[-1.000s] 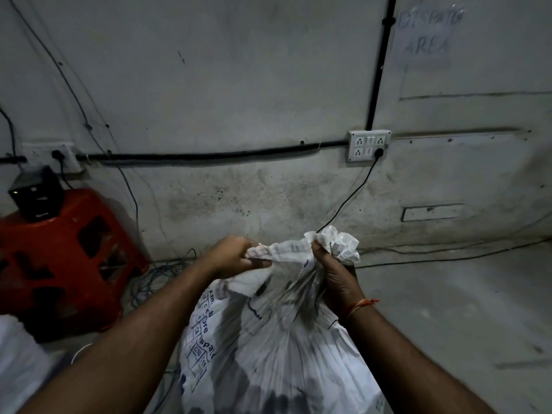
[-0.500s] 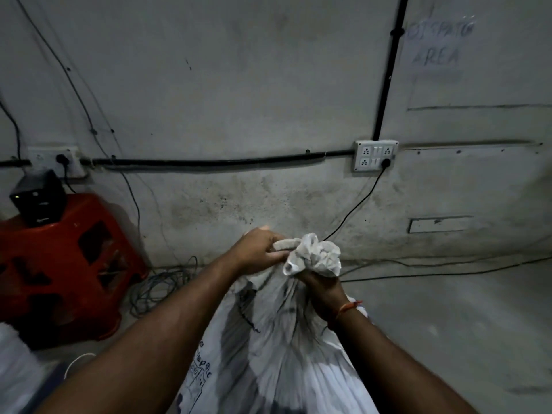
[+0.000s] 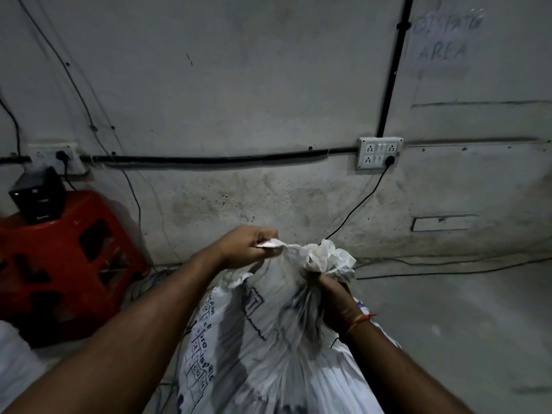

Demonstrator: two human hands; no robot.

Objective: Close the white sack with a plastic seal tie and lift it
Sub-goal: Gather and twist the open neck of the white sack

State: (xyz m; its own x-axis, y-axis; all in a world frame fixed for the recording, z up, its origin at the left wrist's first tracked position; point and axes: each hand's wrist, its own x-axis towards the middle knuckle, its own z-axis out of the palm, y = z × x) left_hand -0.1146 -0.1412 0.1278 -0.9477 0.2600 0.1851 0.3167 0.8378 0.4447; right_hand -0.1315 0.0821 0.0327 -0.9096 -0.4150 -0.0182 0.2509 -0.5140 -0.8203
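Note:
A white woven sack [image 3: 268, 348] with blue printing stands on the floor in front of me, its mouth bunched into a crumpled tuft at the top. My right hand [image 3: 331, 297] is clenched around the gathered neck just under the tuft. My left hand [image 3: 248, 249] pinches a loose flap of the sack's rim and holds it out to the left. No plastic seal tie shows in the view.
A red plastic stool [image 3: 59, 261] with a black box [image 3: 37, 192] on it stands at the left by the wall. Cables [image 3: 448, 268] trail along the floor at the wall's foot. A socket board [image 3: 379, 152] hangs on the wall. Another white bag [image 3: 12, 369] lies at the far left.
My left hand pulled away to the left and drew a flap of the rim out of the bunch. My right hand kept its grip on the neck.

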